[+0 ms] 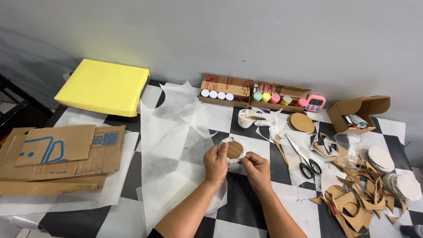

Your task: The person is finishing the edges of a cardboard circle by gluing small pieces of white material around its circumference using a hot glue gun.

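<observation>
A round cardboard disc [234,149] wrapped at its rim in white fabric sits over the checkered table. My left hand [216,164] grips its left edge, thumb on the rim. On the disc's lower right edge, my right hand [257,170] pinches the white fabric. Under both hands lies a large sheet of thin white fabric [174,145].
Black-handled scissors [304,158] lie right of my hands, near a clear plastic cup [348,147] and a heap of cardboard scraps [357,200]. Covered discs [398,176] stack at far right. Paint pots in boxes [246,94], a pink timer [315,103], flat cardboard [61,156] and a yellow block [103,86] surround.
</observation>
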